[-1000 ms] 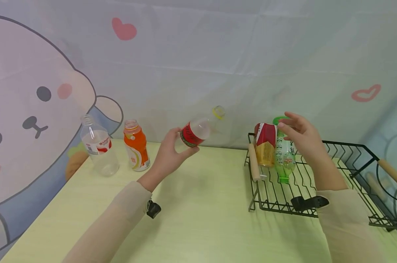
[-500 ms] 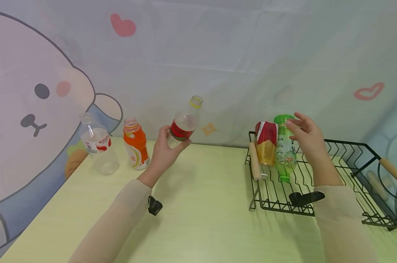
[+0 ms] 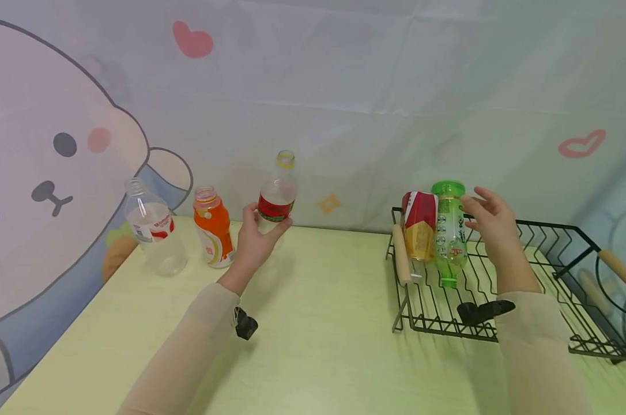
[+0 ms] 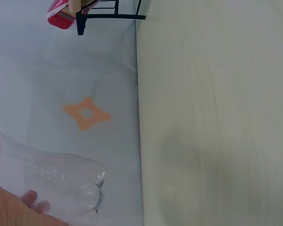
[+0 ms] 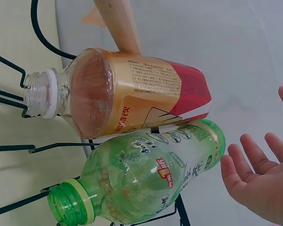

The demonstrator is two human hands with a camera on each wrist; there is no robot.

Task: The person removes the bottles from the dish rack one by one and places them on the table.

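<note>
Your two hands are well apart. The left hand [image 3: 255,245] grips the red-labelled bottle [image 3: 275,208] by its lower part, neck up, raised near the back edge of the desk [image 3: 318,323]. The orange bottle [image 3: 214,230] and the clear bottle [image 3: 157,230] stand nearer the desk's back left corner. Your right hand [image 3: 494,230] grips nothing; its loosely bent fingers are just beside the base of the green bottle [image 3: 450,233], which lies in the wire rack [image 3: 437,332] against the red-and-gold bottle [image 3: 419,227]. You cannot tell here whether a fingertip touches it.

To hold well, squeeze lightly: the plastic is probably thin and could dent. Your low grip leaves the neck free, but likely lets the top sway, so steady your wrist. Give the orange bottle room. Any right-hand contact should be gentle, since the green bottle might slide.
</note>
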